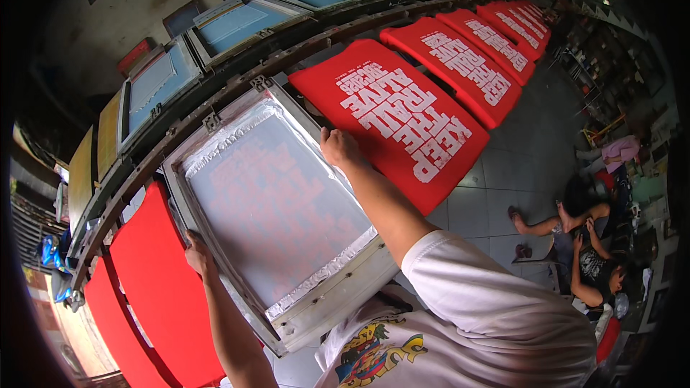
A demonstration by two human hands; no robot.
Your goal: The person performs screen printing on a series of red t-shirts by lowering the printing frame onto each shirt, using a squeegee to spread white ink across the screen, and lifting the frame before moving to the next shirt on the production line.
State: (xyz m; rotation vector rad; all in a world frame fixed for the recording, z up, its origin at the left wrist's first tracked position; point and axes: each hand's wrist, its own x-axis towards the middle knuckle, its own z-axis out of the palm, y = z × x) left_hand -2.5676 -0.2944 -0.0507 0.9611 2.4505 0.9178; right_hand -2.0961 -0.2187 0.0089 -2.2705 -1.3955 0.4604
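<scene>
A screen printing frame with a pale mesh lies in front of me, white ink smeared along its inner borders. Faint reddish lettering shows through the mesh; what lies beneath is mostly hidden. My left hand grips the frame's left side. Higher up on the opposite side, my right hand is closed on the right rail. To the right lies a red shirt with white block lettering. Left of the frame, a plain red shirt is spread on its board.
A metal rail with hinge clamps runs behind the frame. Beyond it rest several screens, one with blue mesh. More printed red shirts continue toward the far right. At right, people sit low on the tiled floor.
</scene>
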